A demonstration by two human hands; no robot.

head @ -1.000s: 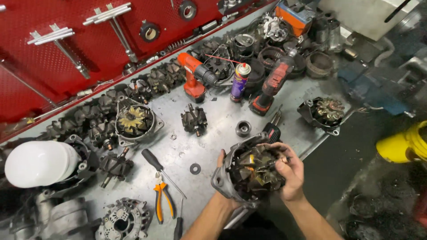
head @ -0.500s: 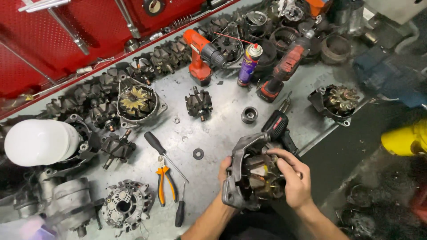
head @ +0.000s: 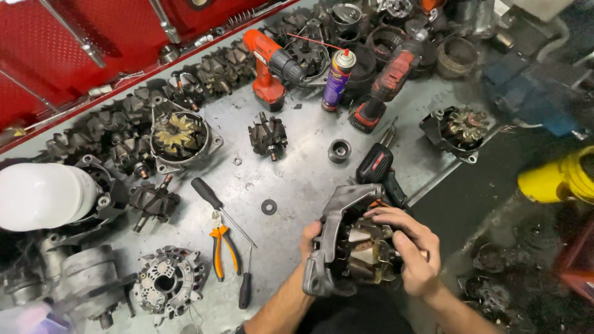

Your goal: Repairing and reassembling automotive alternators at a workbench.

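Observation:
Both hands hold a grey alternator housing with its rotor showing inside, just above the front edge of the metal bench. My left hand grips the housing's left side from behind. My right hand wraps over the right side, fingers on the rotor. A loose rotor, a small pulley and a flat washer lie on the bench beyond the housing.
Orange-handled pliers and two screwdrivers lie left of my hands. A black impact tool, red drills, a spray can, several rotors and alternator halves crowd the bench. A white bowl sits far left.
The view has shifted so the bench sits higher in frame. My hands have turned the housing, tilting its open side more toward my right hand, and brought it nearer to me.

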